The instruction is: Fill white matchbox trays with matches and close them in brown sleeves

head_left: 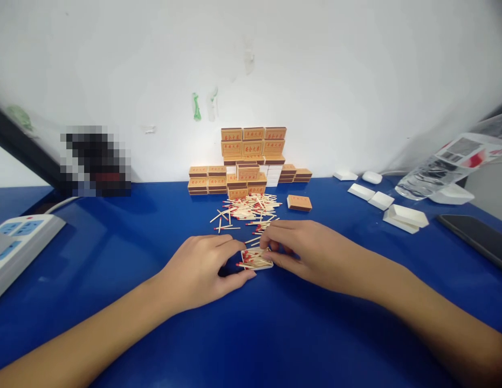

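Note:
A small white matchbox tray (270, 265) lies on the blue table, filled with red-tipped matches (253, 260), some lying askew over its left end. My left hand (206, 264) steadies the tray, index finger at the far left corner and thumb along the near side. At the tray's right end, my right hand (299, 245) has its thumb and fingers pinched on matches; how many is hidden. Just beyond the hands spreads a loose heap of matches (253, 207). One orange matchbox (299, 203) sits to the right of the heap.
Stacked matchboxes (253, 148) stand against the wall. Empty white trays (404, 216), a clear plastic bottle (432, 167) and a dark phone (475, 237) lie at the right. A power strip (24, 248) occupies the left edge of the blue table (251, 345).

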Motion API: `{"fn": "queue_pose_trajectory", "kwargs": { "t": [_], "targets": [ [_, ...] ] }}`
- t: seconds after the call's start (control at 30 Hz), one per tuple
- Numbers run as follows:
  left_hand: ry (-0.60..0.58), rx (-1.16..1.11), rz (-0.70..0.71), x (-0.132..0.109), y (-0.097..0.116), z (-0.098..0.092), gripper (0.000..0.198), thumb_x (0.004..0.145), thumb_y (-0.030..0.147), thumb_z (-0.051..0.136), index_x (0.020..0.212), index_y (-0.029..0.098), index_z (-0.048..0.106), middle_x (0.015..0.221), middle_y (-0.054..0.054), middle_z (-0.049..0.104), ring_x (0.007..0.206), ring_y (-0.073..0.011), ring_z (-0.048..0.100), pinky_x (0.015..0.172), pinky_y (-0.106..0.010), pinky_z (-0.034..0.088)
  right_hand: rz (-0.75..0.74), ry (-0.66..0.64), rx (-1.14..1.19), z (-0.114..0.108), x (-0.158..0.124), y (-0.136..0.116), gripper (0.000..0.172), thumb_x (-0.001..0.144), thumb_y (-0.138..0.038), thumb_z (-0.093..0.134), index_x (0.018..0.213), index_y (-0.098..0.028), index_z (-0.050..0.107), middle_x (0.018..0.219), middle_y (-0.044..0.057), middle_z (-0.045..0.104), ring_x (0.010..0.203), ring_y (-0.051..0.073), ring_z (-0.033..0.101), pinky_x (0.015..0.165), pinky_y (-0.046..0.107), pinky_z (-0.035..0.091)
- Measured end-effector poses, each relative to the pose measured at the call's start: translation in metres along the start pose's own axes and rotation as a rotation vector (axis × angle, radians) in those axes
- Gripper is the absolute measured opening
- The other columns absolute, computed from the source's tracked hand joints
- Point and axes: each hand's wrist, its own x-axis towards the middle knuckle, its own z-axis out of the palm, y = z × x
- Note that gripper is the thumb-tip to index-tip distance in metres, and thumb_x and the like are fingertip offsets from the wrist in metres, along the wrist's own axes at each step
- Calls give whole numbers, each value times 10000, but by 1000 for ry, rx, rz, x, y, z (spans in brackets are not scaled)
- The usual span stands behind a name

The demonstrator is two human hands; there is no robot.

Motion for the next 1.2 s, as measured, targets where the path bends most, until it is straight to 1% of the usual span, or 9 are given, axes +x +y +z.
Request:
{"fn": "queue_pose_trajectory", "kwargs": {
  "t": [0.2,0.3,0.43,0.53,0.67,0.8,0.97,1.1,1.2],
  "targets": [
    [5,-5,6,-1,-1,1,267,972,432,710,1067,184,739,771,8,668,616,-137,600,582,-266,437,-10,-53,95,-2,1,1,145,1070,-276,580,1032,-213,705,1008,33,735,865,174,648,750,308,447],
    [6,-11,8,-2,-1,1,272,972,429,711,1084,183,739,775,9,669,616,-135,598,583,-266,437,18,-82,105,-9,-1,0,97,1038,-261,624,1014,-219,708,957,17,737,824,168,641,716,297,442],
    [15,-13,8,-2,-1,0,251,958,407,728,1064,180,746,752,14,657,601,-134,583,573,-267,426,21,-65,135,-12,1,-3,133,1046,-220,591,1005,-213,717,972,17,749,848,167,655,744,294,460],
    [9,-18,1,-2,0,0,243,957,403,731,1057,183,744,753,14,658,602,-132,581,569,-261,422,17,-38,140,-9,2,-2,143,1049,-209,586,1031,-211,728,1004,26,757,878,172,670,765,299,474],
    [1,-19,0,-2,0,1,240,966,410,719,1059,190,739,763,12,664,609,-129,587,574,-255,423,-39,-2,90,-4,3,4,150,1042,-189,587,985,-201,725,965,39,738,856,181,663,760,306,482],
    [3,-17,1,-1,-1,0,250,967,420,718,1066,191,734,758,16,659,608,-131,586,575,-259,422,-94,38,68,1,3,6,185,1042,-136,554,1045,-197,729,1009,53,722,893,183,665,792,309,495],
    [-3,-23,-5,-1,-1,1,239,952,398,745,1052,182,732,768,17,660,614,-137,589,578,-269,421,-75,34,60,6,3,3,216,1080,-217,544,1070,-201,759,1030,62,656,840,166,641,765,309,486],
    [-13,-31,3,-1,-1,2,234,958,409,741,1019,184,724,769,20,655,632,-141,600,592,-272,426,-43,43,137,11,3,-6,158,1056,-276,622,1049,-222,770,1003,36,623,813,149,613,737,299,465],
    [-14,-22,23,-1,-1,2,227,961,408,738,961,182,708,743,26,636,617,-138,586,572,-272,402,-30,31,172,16,6,-13,116,1031,-266,660,1041,-211,762,992,28,600,803,142,596,722,291,459]
  ]
}}
